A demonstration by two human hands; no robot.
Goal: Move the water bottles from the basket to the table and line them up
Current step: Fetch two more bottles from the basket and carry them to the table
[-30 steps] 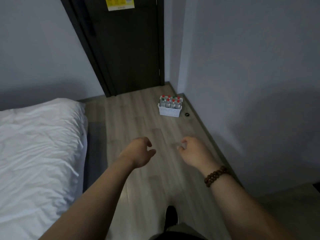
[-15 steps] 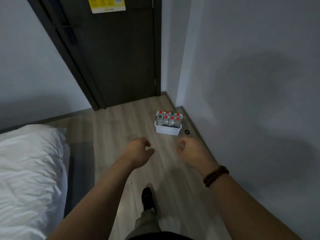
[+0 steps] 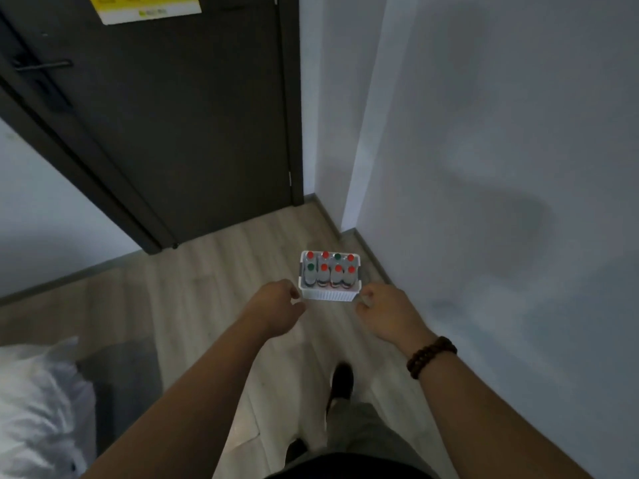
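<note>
Since 0.5 s ago: basket sits lower and larger in view and both hands have closed in on it; the person is walking up to it, one shoe ahead on the wood floor.

Head view, only view available.
- Water bottles: eight caps counted, two rows of four, six red and two green. All upright and packed tight inside the white basket, which stands on the floor close to the wall corner, right of the dark door.
- Left hand: fingers loosely curled, holding nothing, just beside the basket's left front corner in the picture.
- Right hand: same loose curl, nothing held, just beside the right front corner. Bead bracelet on that wrist.
- Contact with the basket: none visible; height of the hands above the floor cannot be told.
- Table: not in view. Bed at lower left.

Judgement on handling: eight full bottles make a heavy load for a thin slatted plastic basket, so its walls may flex if lifted by the rim alone. Best hold looks like both short ends, fingers under the rim, kept level. Single bottles are stiff enough and not fragile; grip the body below the cap, since a smooth wall could slip
</note>
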